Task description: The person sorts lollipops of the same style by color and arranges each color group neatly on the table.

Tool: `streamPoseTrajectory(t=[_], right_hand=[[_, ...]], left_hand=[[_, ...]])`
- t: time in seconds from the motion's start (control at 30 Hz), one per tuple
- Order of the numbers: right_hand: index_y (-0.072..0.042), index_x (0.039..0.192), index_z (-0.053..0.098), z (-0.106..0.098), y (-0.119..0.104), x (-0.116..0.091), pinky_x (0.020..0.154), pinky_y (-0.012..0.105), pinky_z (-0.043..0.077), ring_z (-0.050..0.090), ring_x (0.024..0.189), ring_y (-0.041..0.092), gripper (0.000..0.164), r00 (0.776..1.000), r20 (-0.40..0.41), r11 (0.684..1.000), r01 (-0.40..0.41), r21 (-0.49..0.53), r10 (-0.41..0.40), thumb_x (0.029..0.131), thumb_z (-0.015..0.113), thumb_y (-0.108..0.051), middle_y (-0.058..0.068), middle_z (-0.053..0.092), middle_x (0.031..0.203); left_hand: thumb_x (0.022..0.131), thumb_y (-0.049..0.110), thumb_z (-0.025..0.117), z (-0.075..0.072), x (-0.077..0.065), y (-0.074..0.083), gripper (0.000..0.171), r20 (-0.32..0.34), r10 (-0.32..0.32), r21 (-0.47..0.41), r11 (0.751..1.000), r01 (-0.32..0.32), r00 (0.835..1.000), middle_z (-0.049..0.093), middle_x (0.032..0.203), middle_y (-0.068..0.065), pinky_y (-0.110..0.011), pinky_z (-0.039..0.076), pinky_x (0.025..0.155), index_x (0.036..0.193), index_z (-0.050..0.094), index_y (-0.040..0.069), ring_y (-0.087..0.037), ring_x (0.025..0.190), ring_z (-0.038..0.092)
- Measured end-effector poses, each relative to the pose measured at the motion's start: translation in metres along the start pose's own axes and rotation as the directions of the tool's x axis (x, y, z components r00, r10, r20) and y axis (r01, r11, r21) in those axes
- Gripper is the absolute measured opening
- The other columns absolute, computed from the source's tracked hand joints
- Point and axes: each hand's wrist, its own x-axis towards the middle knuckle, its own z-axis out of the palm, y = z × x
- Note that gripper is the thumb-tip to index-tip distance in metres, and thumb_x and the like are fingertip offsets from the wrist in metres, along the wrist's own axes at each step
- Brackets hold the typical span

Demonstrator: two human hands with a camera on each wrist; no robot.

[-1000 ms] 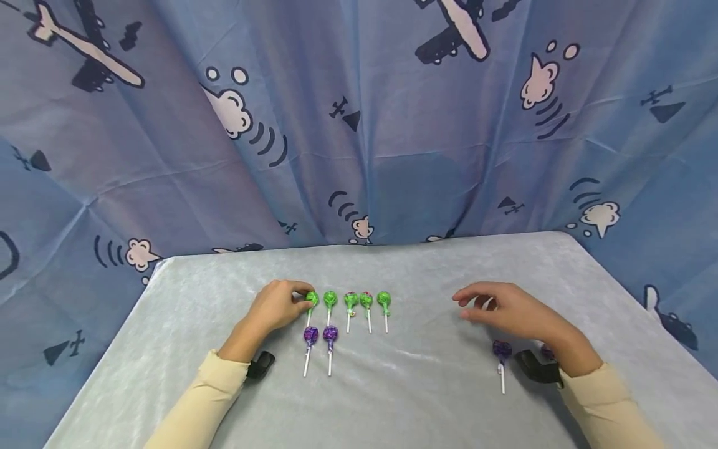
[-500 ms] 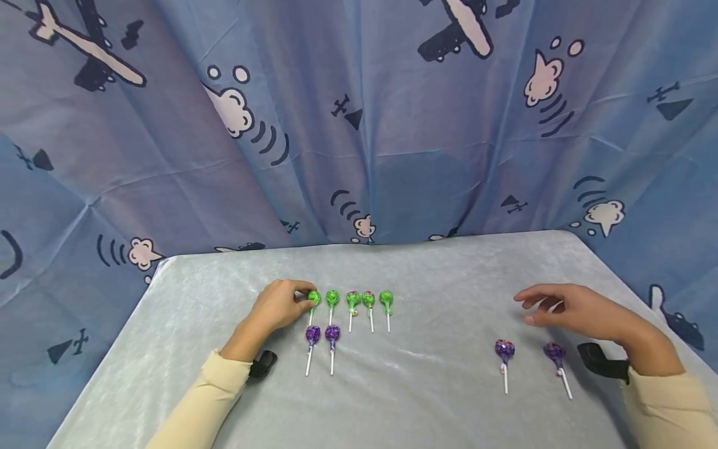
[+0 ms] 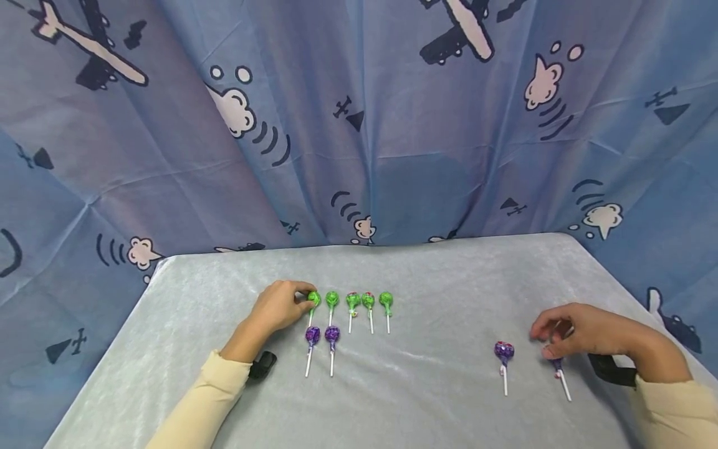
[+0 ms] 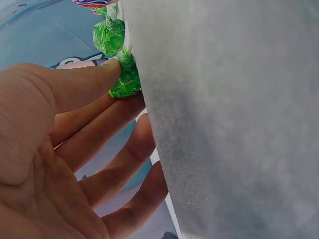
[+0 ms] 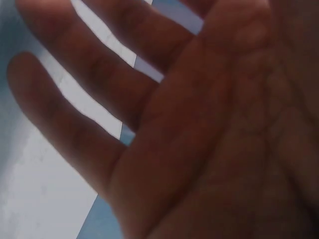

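My left hand (image 3: 278, 305) pinches the round head of a green lollipop (image 3: 315, 297), the leftmost of its row, between thumb and forefinger. In the left wrist view the thumb presses the green wrapper (image 4: 126, 79). Over at the right, my right hand (image 3: 594, 332) is above a purple lollipop (image 3: 558, 366), its fingers loosely bent. That hand covers most of the lollipop's head; the white stick shows below. I cannot make out contact there. The right wrist view has spread fingers (image 5: 75, 129) and no lollipop.
More green lollipops (image 3: 333, 299) continue the row to the right. Two purple lollipops (image 3: 332, 335) lie below its left end. Another purple lollipop (image 3: 504, 352) lies left of my right hand. A grey-white cloth covers the table (image 3: 415, 405); a blue printed curtain (image 3: 426, 187) hangs behind.
My right hand has moved right, then lowered over the rightmost purple lollipop, covering its head. My left hand has stayed on the leftmost green lollipop.
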Motion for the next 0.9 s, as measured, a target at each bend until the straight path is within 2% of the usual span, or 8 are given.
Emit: streamPoseTrajectory(t=[0.17, 0.37, 0.47, 0.67, 0.77, 0.9], right_hand=[[-0.002, 0.104, 0.068, 0.000, 0.004, -0.003, 0.063, 0.023, 0.046, 0.057, 0.078, 0.000, 0.025, 1.000, 0.017, 0.999, 0.026, 0.023, -0.026, 0.084, 0.078, -0.012, -0.003, 0.066, 0.089], [-0.006, 0.100, 0.069, 0.001, 0.004, -0.003, 0.061, 0.022, 0.043, 0.053, 0.075, 0.000, 0.028, 0.997, 0.026, 0.997, -0.080, 0.013, 0.079, 0.078, 0.082, -0.017, -0.006, 0.062, 0.084], [-0.008, 0.098, 0.069, 0.001, 0.004, -0.003, 0.061, 0.022, 0.042, 0.052, 0.075, -0.001, 0.024, 0.995, 0.015, 0.995, -0.096, -0.012, 0.096, 0.079, 0.082, -0.017, -0.006, 0.061, 0.084], [-0.009, 0.099, 0.069, 0.001, 0.001, 0.002, 0.061, 0.022, 0.042, 0.051, 0.073, -0.002, 0.022, 0.992, -0.041, 0.991, -0.118, -0.059, 0.116, 0.083, 0.079, -0.020, -0.004, 0.061, 0.084], [-0.010, 0.102, 0.069, 0.002, -0.002, 0.005, 0.060, 0.021, 0.043, 0.050, 0.073, -0.002, 0.024, 0.987, -0.089, 0.984, -0.140, -0.106, 0.131, 0.084, 0.078, -0.023, -0.004, 0.061, 0.085], [-0.012, 0.103, 0.070, 0.005, -0.005, 0.011, 0.061, 0.020, 0.043, 0.049, 0.073, -0.004, 0.025, 0.980, -0.167, 0.974, -0.142, -0.179, 0.112, 0.085, 0.078, -0.027, -0.005, 0.063, 0.089]], left_hand=[[0.087, 0.026, 0.077, -0.001, 0.002, 0.001, 0.028, 0.009, 0.001, -0.001, 1.000, -0.001, 1.000, 0.076, 0.110, 0.001, -0.038, 0.053, 0.073, 0.115, 0.076, 0.021, -0.014, 0.084, 0.068], [0.087, 0.025, 0.076, 0.000, 0.002, 0.000, 0.028, 0.015, -0.008, 0.001, 1.000, 0.008, 1.000, 0.076, 0.111, 0.001, -0.039, 0.053, 0.074, 0.115, 0.075, 0.021, -0.014, 0.085, 0.069], [0.087, 0.025, 0.076, 0.000, 0.001, 0.000, 0.028, 0.012, -0.008, 0.002, 1.000, 0.008, 1.000, 0.076, 0.110, 0.001, -0.039, 0.053, 0.074, 0.115, 0.075, 0.021, -0.014, 0.085, 0.068], [0.087, 0.025, 0.076, 0.000, 0.000, 0.000, 0.027, 0.008, -0.007, 0.000, 1.000, 0.007, 1.000, 0.076, 0.109, 0.000, -0.039, 0.053, 0.073, 0.114, 0.076, 0.021, -0.014, 0.084, 0.068], [0.087, 0.026, 0.077, 0.000, -0.001, 0.000, 0.027, 0.005, -0.005, 0.000, 1.000, 0.005, 1.000, 0.076, 0.109, 0.000, -0.038, 0.052, 0.072, 0.114, 0.076, 0.021, -0.014, 0.083, 0.067], [0.087, 0.026, 0.077, -0.001, -0.001, 0.000, 0.027, 0.004, -0.003, -0.001, 1.000, 0.003, 1.000, 0.076, 0.109, 0.000, -0.038, 0.053, 0.072, 0.114, 0.076, 0.021, -0.014, 0.084, 0.067]])
